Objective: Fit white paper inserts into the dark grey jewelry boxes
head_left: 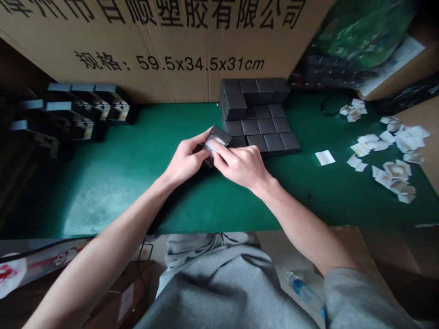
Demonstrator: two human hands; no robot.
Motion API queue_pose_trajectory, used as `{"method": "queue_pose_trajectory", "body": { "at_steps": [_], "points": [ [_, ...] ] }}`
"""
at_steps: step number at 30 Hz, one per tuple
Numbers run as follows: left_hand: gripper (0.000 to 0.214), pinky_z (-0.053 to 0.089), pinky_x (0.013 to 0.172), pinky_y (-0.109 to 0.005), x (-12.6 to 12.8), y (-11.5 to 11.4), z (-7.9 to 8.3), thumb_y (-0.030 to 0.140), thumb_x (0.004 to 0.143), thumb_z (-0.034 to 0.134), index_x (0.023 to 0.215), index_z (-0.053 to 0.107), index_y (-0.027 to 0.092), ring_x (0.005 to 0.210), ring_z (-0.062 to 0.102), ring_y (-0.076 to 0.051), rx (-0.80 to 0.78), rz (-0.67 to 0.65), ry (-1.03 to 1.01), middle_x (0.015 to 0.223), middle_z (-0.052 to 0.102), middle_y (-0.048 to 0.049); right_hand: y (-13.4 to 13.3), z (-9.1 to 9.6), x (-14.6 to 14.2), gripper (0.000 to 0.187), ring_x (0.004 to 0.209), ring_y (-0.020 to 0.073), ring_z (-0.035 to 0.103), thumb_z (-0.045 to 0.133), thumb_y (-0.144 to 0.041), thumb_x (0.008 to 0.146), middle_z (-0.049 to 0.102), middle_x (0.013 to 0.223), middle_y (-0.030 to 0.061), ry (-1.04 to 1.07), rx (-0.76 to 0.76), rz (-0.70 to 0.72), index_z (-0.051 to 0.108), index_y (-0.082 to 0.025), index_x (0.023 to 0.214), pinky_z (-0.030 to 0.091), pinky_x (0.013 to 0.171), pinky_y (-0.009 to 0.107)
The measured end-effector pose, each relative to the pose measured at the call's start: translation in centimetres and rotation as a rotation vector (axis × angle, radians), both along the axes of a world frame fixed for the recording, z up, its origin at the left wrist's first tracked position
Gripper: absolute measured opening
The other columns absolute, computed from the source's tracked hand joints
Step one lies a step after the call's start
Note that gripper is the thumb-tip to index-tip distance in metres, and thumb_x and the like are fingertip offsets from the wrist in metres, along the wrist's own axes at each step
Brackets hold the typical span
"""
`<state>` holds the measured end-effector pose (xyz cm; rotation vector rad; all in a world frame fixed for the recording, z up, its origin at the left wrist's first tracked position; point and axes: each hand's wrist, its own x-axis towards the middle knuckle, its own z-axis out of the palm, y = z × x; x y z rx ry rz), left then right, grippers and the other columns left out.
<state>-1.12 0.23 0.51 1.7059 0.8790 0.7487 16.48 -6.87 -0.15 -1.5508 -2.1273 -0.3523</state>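
Note:
A small black hinged box (pixel 221 134) is held tilted, lid raised, over the front middle of the green table. My left hand (pixel 187 157) is closed around its left side. My right hand (pixel 242 164) is closed at the box's opening, its fingers on a white paper-like insert (pixel 211 144) in the box. The fingers hide part of the insert and the lower half of the box. Just behind my right hand stands a stacked block of closed black boxes (pixel 260 123).
Several open black boxes (pixel 116 107) stand at the back left of the green table (pixel 120 183). Folded white paper pieces (pixel 394 178) lie scattered at the right, with a flat striped one (pixel 325 157) nearer. A large cardboard carton (pixel 192 87) walls off the back.

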Motion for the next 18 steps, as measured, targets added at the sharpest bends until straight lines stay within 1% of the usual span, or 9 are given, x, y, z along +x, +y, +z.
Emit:
{"method": "queue_pose_trajectory", "body": {
  "at_steps": [2, 5, 9, 11, 14, 18],
  "points": [
    [0.06, 0.057, 0.103, -0.041, 0.0, 0.0, 0.1, 0.02, 0.085, 0.062, 0.145, 0.066, 0.018, 0.112, 0.07, -0.028, -0.028, -0.007, -0.007, 0.127, 0.077, -0.004, 0.0, 0.1, -0.1, 0.036, 0.056, 0.0104, 0.064, 0.047, -0.031, 0.106, 0.077, 0.068, -0.0004, 0.001, -0.012, -0.012, 0.074, -0.022, 0.129, 0.033, 0.055, 0.026],
    [0.062, 0.059, 0.092, -0.037, 0.1, -0.1, 0.2, 0.019, 0.082, 0.062, 0.143, 0.067, 0.015, 0.099, 0.071, -0.025, -0.046, -0.017, -0.013, 0.12, 0.078, -0.0055, -0.2, 0.4, -0.2, 0.038, 0.056, 0.0101, 0.064, 0.046, -0.034, 0.108, 0.078, 0.069, 0.0, -0.016, -0.048, -0.04, 0.073, -0.022, 0.132, 0.032, 0.055, 0.027],
    [0.061, 0.058, 0.089, -0.034, 0.2, -0.1, 0.3, 0.017, 0.08, 0.061, 0.141, 0.069, 0.015, 0.098, 0.071, -0.024, -0.033, -0.015, -0.001, 0.117, 0.078, -0.005, -0.5, 1.0, -0.5, 0.042, 0.058, 0.0114, 0.066, 0.04, -0.037, 0.11, 0.078, 0.071, -0.0007, -0.066, -0.122, -0.108, 0.069, -0.027, 0.14, 0.027, 0.056, 0.03],
    [0.055, 0.058, 0.087, -0.032, 0.2, -0.1, 0.3, 0.016, 0.08, 0.061, 0.135, 0.072, 0.015, 0.095, 0.07, -0.022, -0.028, -0.012, 0.007, 0.113, 0.078, -0.0049, -0.6, 1.2, -0.6, 0.044, 0.06, 0.0119, 0.067, 0.037, -0.037, 0.111, 0.079, 0.074, -0.0004, -0.082, -0.166, -0.126, 0.066, -0.029, 0.143, 0.026, 0.057, 0.03],
    [0.043, 0.058, 0.078, -0.029, 0.3, -0.2, 0.3, 0.016, 0.08, 0.062, 0.12, 0.077, 0.014, 0.086, 0.069, -0.02, -0.035, -0.003, 0.001, 0.103, 0.078, -0.005, -0.7, 1.4, -0.8, 0.044, 0.063, 0.0115, 0.067, 0.036, -0.037, 0.112, 0.081, 0.077, 0.0016, -0.08, -0.22, -0.14, 0.065, -0.03, 0.144, 0.027, 0.059, 0.03],
    [0.034, 0.054, 0.067, -0.025, 0.4, -0.2, 0.4, 0.014, 0.077, 0.062, 0.108, 0.077, 0.014, 0.076, 0.064, -0.017, -0.051, 0.007, -0.018, 0.092, 0.075, -0.0037, -0.6, 1.4, -0.8, 0.044, 0.063, 0.0116, 0.066, 0.036, -0.037, 0.111, 0.08, 0.076, 0.0027, -0.075, -0.241, -0.163, 0.067, -0.029, 0.142, 0.028, 0.061, 0.03]
  ]
}}
